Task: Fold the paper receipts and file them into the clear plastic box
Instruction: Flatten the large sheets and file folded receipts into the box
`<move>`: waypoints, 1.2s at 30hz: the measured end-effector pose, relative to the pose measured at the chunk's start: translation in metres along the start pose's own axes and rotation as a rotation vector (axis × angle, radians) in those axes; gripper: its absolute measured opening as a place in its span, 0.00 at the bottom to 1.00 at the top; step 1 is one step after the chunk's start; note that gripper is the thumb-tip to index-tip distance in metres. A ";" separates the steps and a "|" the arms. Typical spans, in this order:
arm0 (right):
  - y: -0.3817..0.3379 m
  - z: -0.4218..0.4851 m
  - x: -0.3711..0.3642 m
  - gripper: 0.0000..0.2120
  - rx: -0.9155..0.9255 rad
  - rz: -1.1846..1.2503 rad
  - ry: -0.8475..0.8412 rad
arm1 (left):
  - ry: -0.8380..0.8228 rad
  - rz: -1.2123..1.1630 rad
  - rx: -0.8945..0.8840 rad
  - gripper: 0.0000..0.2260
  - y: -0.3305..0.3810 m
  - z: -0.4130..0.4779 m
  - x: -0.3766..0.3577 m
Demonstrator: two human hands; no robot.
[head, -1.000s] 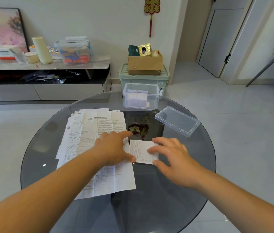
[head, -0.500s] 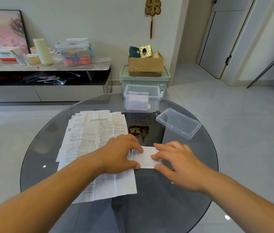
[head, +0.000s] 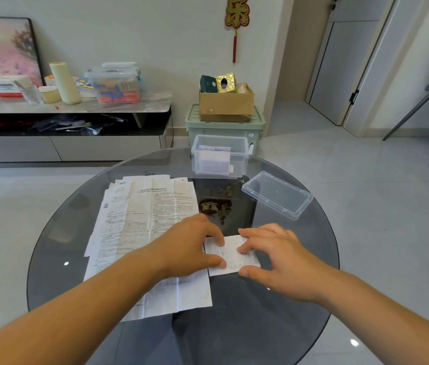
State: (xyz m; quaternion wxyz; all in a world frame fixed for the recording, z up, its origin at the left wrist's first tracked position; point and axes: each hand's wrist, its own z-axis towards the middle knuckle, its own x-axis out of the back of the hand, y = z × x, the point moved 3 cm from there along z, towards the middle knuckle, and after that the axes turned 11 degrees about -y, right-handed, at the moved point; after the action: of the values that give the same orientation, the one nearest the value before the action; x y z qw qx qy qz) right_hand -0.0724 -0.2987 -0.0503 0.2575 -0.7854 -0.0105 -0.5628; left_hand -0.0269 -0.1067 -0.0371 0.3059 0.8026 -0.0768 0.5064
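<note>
2 pinches on folded receipt (head: 231,262): left hand (head: 189,248), right hand (head: 281,256); left edge hidden; print illegible

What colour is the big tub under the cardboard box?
The tub is pale green, clearest in the head view.

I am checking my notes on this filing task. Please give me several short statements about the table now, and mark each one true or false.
1. The lid is closed on the clear plastic box. False: it lies on the table, to the right of the open box.
2. The left hand and the right hand both touch the small receipt. True.
3. The clear plastic box holds nothing. False: folded paper stands inside it.
4. The large sheets lie to the left of the small receipt. True.
</note>
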 end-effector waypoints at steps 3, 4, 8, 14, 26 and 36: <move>-0.003 0.002 0.000 0.21 -0.029 0.014 -0.003 | 0.002 -0.076 0.020 0.15 0.004 0.005 0.001; -0.004 0.003 0.000 0.21 -0.041 0.021 0.002 | -0.007 -0.086 0.023 0.14 0.005 0.006 0.001; -0.007 0.007 0.000 0.21 -0.059 0.049 0.021 | -0.023 -0.095 0.048 0.13 0.007 0.012 0.001; -0.007 0.008 -0.004 0.22 -0.013 0.022 0.036 | -0.031 -0.151 0.066 0.15 0.006 0.013 0.002; -0.010 0.001 -0.001 0.29 0.061 -0.132 0.020 | 0.002 -0.507 0.072 0.01 0.002 0.008 0.006; -0.016 0.001 -0.003 0.34 0.035 -0.101 0.099 | -0.043 -0.807 0.148 0.12 0.008 0.000 0.004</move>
State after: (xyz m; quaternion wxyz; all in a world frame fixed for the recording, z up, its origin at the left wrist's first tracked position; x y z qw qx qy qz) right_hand -0.0776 -0.2838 -0.0469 0.2429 -0.7504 -0.0471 -0.6130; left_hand -0.0285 -0.1125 -0.0303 0.4199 0.7985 0.2743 0.3328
